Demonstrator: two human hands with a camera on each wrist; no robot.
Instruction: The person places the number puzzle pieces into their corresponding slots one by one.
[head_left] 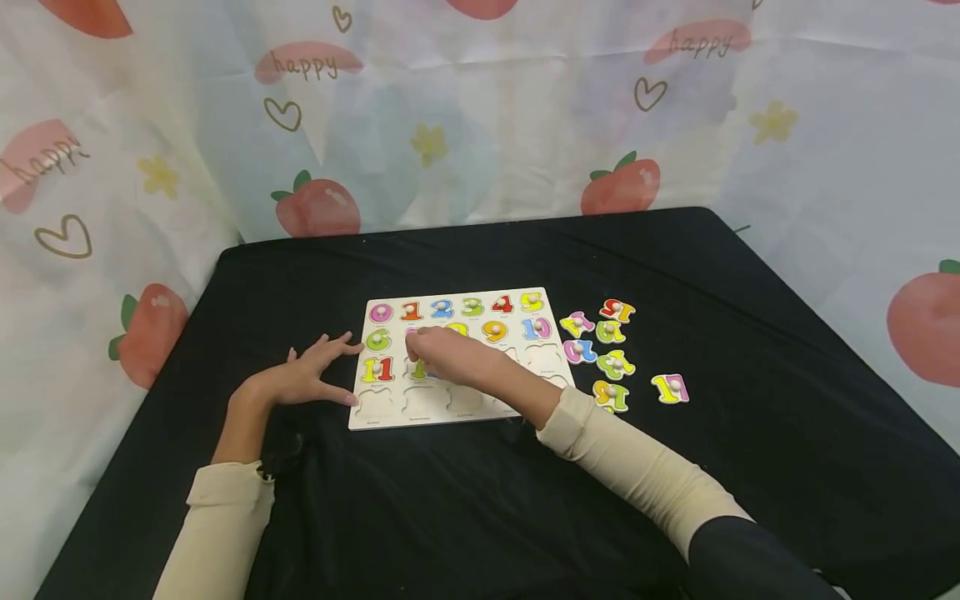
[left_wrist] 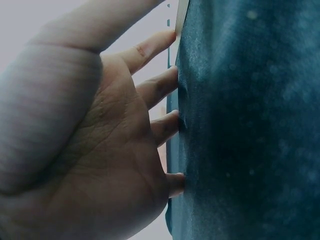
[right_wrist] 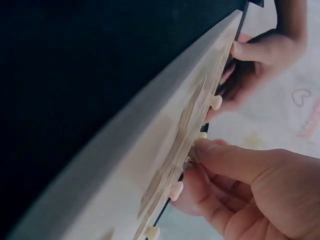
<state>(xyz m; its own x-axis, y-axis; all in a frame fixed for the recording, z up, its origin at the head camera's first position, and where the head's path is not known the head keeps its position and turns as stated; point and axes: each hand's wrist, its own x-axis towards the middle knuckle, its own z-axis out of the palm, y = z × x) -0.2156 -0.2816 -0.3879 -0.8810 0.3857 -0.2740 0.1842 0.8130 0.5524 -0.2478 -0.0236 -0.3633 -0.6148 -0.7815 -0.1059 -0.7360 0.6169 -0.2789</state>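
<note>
A pale wooden number puzzle board lies on the black cloth. My left hand is spread at its left side, thumb and a fingertip against the edge. In the left wrist view the left hand's fingers are fairly straight, their tips at the board's edge and the cloth. My right hand is over the third row, where a green-and-blue number puzzle piece shows partly beneath it. The right wrist view shows the right hand pinching at a piece with thumb and forefinger; the fingers hide most of it. The 11 piece sits just left.
Right of the board lie several loose knobbed number pieces, among them a red-and-yellow one and a green-and-yellow one. A yellow-and-pink piece lies farther right. Vacant recesses show in the lower rows. A fruit-printed curtain stands behind the table.
</note>
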